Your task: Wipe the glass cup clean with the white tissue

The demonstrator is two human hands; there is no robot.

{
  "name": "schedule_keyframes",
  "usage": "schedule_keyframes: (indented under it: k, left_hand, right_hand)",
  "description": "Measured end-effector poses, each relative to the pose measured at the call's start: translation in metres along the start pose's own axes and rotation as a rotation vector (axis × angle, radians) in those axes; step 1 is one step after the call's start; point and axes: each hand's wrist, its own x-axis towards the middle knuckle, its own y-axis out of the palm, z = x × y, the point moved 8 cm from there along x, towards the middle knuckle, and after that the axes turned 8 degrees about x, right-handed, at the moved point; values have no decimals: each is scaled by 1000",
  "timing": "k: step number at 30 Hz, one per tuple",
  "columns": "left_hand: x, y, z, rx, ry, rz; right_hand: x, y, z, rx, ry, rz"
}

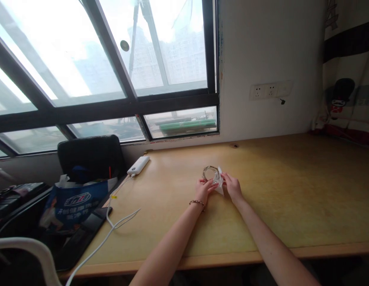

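Note:
A thin brownish coil point(205, 170), looped like wound wire, stands just above the wooden table point(279, 190) near its middle. My left hand point(203, 190), with a braided bracelet at the wrist, is closed on the coil's lower side. A whitish, partly see-through sheet point(220, 190), plastic or paper, lies against the coil's right side. My right hand point(231, 186) pinches the edge of this sheet between thumb and fingers. Some fingertips are hidden behind the coil and the sheet, and the exact kind of coil is too small to make out.
On the table's left edge lies a white power bank point(138, 165) with a white cable point(113, 227) trailing down to the front. A black chair point(90, 153) holding a blue bag point(78, 204) stands at left. Wall sockets point(270, 91) and a curtain point(348, 79) are behind.

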Motion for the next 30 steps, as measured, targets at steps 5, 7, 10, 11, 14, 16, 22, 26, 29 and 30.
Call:
schedule_keyframes:
  k: [5,7,10,11,14,16,22,26,29,30]
  left_hand:
    - [-1,-3,-7,97,66,-52]
    - [-5,0,-11,175,103,-40]
    - [-9,8,-18,266,159,16]
    - [-10,9,-19,284,169,30]
    - [-9,7,-19,330,148,16]
    - [-8,6,-14,325,102,28]
    - [-3,-2,-11,300,110,-41]
    - [0,-5,-15,284,140,-72]
    - [-2,-5,-19,376,145,-79]
    - [-3,-5,-21,417,160,-85]
  right_hand:
    - [-2,7,-7,23,32,48]
    - [-4,7,-8,-25,46,39]
    - [-6,3,-4,-155,28,13]
    - [-7,2,1,-222,-14,3]
    - [-11,-2,24,-414,-230,-60]
    - [-13,-6,35,-471,-338,-117]
    - [-4,3,0,-342,-86,23]
    - [-5,18,-31,-42,156,186]
    - [-4,14,-29,-50,137,149]
    - [-4,11,-26,-92,125,128]
